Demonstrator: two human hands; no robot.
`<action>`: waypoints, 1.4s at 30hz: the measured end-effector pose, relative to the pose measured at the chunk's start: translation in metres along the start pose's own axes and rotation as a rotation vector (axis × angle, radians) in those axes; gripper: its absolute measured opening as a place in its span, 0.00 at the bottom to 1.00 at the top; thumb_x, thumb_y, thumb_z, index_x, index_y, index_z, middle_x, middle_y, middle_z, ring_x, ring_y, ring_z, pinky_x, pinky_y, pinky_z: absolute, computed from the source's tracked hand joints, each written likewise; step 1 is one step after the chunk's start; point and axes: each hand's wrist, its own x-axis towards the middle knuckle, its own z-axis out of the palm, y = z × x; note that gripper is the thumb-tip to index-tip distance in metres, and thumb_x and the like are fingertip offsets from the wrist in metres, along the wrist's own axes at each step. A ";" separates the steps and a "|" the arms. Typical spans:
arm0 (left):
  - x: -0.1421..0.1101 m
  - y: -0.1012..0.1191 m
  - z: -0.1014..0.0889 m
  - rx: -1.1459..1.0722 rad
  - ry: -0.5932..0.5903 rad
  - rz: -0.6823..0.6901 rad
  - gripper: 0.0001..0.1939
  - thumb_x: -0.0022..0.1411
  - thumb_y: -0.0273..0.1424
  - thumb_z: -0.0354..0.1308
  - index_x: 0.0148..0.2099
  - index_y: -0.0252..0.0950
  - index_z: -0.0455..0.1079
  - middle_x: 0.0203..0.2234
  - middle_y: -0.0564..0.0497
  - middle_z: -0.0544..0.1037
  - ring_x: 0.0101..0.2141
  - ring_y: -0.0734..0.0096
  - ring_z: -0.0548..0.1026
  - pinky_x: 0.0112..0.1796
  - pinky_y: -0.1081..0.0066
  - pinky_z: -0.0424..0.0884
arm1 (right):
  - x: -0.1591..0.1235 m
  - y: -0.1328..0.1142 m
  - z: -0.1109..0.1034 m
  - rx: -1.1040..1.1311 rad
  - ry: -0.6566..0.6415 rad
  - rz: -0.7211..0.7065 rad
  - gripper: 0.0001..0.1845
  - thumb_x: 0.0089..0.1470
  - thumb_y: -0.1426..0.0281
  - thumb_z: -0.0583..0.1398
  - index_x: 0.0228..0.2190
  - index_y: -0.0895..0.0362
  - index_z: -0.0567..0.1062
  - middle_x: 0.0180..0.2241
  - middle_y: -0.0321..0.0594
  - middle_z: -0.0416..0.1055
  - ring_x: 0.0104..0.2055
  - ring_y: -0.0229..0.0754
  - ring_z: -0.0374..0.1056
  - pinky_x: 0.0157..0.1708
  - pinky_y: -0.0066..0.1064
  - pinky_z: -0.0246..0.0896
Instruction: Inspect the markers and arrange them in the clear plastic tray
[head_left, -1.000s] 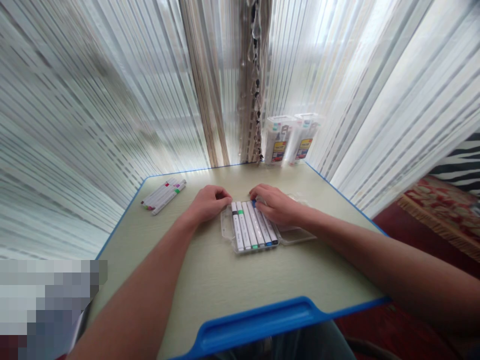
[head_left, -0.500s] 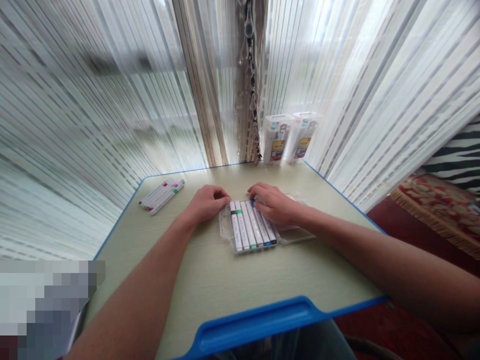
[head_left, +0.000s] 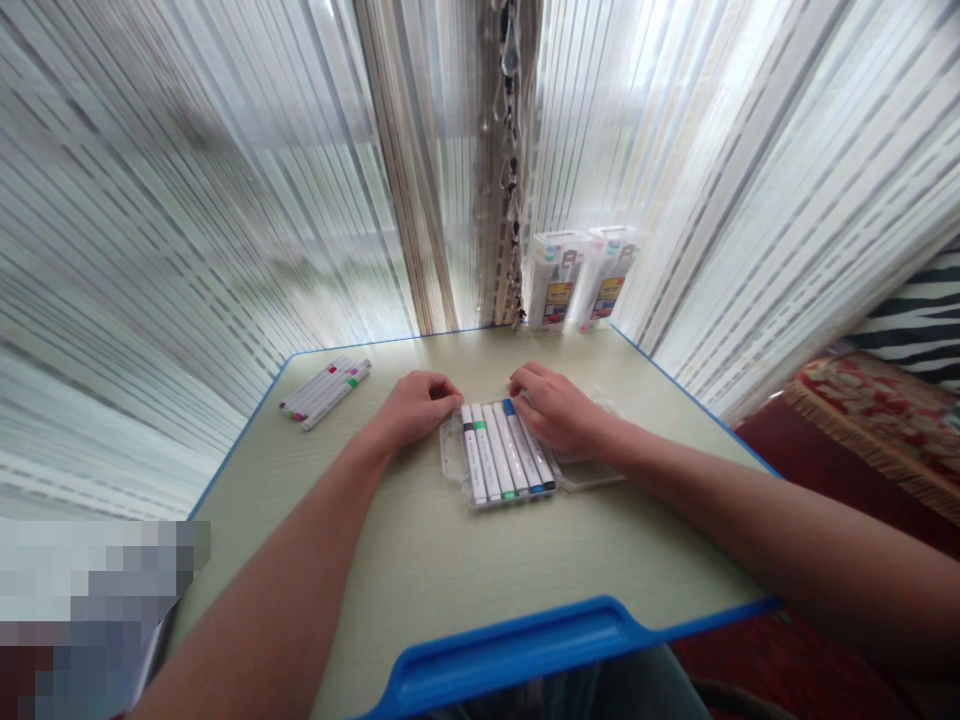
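Observation:
A clear plastic case [head_left: 452, 450] lies unfolded on the table, with a row of white markers [head_left: 495, 460] side by side in it. Black, green and blue bands mark some of their caps. My left hand [head_left: 420, 405] pinches the case's far left corner between thumb and fingers. Over the far right end of the row, my right hand [head_left: 555, 405] is curled with its fingers round the top of the rightmost marker [head_left: 541, 462]. That marker's upper end is hidden under the hand. The case's clear lid [head_left: 592, 470] lies flat to the right, partly beneath my right wrist.
More white markers [head_left: 326, 393] lie in a loose group at the far left of the table [head_left: 420, 550]. Two clear upright containers [head_left: 577, 280] with labels stand at the back edge. String curtains [head_left: 300, 200] hang behind. A blue raised ledge [head_left: 517, 650] runs along the front edge.
My right hand has shifted slightly right along the row, uncovering the blue cap of one marker. My left hand stays at the case's corner.

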 end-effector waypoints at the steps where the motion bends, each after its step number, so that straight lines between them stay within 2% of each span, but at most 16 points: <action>1: 0.000 0.000 0.000 0.003 -0.001 -0.001 0.11 0.52 0.36 0.58 0.30 0.34 0.77 0.25 0.50 0.79 0.28 0.68 0.73 0.30 0.70 0.64 | 0.000 0.001 0.000 0.003 0.003 0.005 0.09 0.56 0.78 0.52 0.34 0.61 0.72 0.36 0.47 0.69 0.38 0.44 0.64 0.42 0.33 0.58; 9: -0.001 0.001 0.000 0.006 0.008 -0.013 0.11 0.52 0.36 0.58 0.30 0.34 0.77 0.25 0.50 0.79 0.28 0.68 0.73 0.30 0.70 0.65 | 0.002 0.006 0.003 0.043 0.007 0.004 0.09 0.55 0.79 0.52 0.32 0.59 0.72 0.36 0.45 0.69 0.38 0.43 0.64 0.42 0.32 0.58; 21: 0.000 0.000 0.001 0.005 0.012 -0.031 0.11 0.51 0.36 0.58 0.30 0.34 0.77 0.25 0.50 0.80 0.28 0.68 0.73 0.31 0.70 0.65 | 0.001 0.005 0.005 0.021 -0.010 0.007 0.10 0.56 0.80 0.51 0.34 0.60 0.70 0.38 0.48 0.69 0.41 0.45 0.63 0.46 0.34 0.58; 42: -0.001 0.003 0.001 0.000 0.010 -0.055 0.12 0.51 0.38 0.59 0.30 0.34 0.77 0.24 0.51 0.78 0.27 0.69 0.71 0.30 0.70 0.64 | 0.000 0.000 0.001 0.019 -0.031 0.032 0.10 0.56 0.80 0.50 0.34 0.59 0.69 0.38 0.49 0.68 0.41 0.46 0.63 0.45 0.35 0.58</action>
